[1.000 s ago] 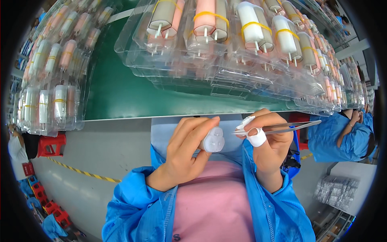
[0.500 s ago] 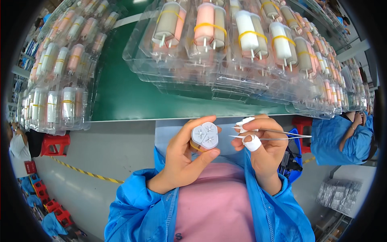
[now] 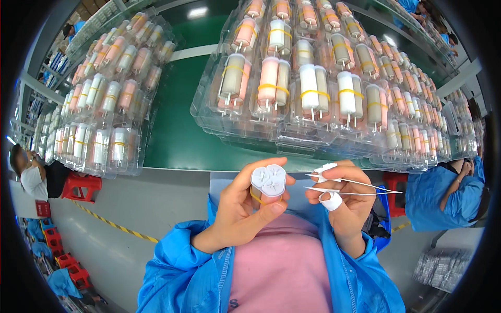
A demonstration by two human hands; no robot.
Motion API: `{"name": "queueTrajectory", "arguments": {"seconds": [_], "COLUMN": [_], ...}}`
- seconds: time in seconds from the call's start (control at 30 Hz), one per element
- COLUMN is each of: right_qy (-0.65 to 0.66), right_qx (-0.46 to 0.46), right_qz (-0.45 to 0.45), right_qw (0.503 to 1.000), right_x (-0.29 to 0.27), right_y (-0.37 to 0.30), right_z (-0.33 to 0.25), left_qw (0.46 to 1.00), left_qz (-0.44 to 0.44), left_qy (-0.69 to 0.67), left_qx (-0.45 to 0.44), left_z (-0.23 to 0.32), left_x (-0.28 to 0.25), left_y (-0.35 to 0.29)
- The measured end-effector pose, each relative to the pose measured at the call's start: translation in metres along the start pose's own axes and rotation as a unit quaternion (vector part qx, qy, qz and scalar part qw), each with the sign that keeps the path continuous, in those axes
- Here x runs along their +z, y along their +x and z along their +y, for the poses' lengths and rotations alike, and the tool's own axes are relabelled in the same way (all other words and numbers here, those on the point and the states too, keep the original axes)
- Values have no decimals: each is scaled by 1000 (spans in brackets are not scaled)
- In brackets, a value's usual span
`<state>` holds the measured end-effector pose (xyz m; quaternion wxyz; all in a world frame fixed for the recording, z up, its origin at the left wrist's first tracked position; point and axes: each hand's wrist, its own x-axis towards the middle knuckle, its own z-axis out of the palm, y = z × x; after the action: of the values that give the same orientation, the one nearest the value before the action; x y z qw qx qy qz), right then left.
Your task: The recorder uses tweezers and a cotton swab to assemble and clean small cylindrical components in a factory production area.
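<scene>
From the head view, I see a three-tube bundle (image 3: 269, 181) with a three-lobed pale end face tilted up toward the camera, held above the person's lap, just off the near edge of the green surface (image 3: 177, 130). The left hand (image 3: 242, 208) is half curled around its sides, thumb on the near side; the fingers cover so much of the tubes that their colours are hard to make out, though a strip of yellow band (image 3: 255, 198) shows. What sits in the slits of the end face is too small to tell.

Right of the bundle, the right hand (image 3: 347, 206) has its fingers bent around metal tweezers (image 3: 392, 192), the two tips parted, pointing at the bundle but not touching it. White wraps cover its thumb and a finger.

Beyond the bundle and to the right, stacked clear trays (image 3: 313, 135) carry banded pink, white and grey tubes; the lower layers blur through the plastic. More loaded trays (image 3: 102, 168) stand beyond and left, bent by the lens.

Well right of the bundle, a blue bin (image 3: 385, 232) is partly hidden by the person's sleeve, its dark contents unclear. Farther right, a co-worker in blue (image 3: 433, 195) is partly lost at the dark rim.
</scene>
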<state>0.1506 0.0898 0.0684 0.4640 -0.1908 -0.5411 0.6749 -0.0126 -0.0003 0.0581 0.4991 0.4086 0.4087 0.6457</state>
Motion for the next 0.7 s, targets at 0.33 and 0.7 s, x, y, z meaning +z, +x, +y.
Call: {"name": "queueTrajectory", "arguments": {"seconds": [0.33, 0.7], "right_qy": [-17, -72], "right_qx": [-82, -212], "right_qz": [13, -1], "right_qw": [996, 975], "right_x": [7, 21], "right_y": [28, 71], "right_z": [-34, -50], "left_qw": [940, 862], "left_qz": [-2, 14], "left_qy": [198, 378], "left_qx": [278, 337], "left_z": [44, 60], "left_x": [-2, 6], "left_y": [54, 81]}}
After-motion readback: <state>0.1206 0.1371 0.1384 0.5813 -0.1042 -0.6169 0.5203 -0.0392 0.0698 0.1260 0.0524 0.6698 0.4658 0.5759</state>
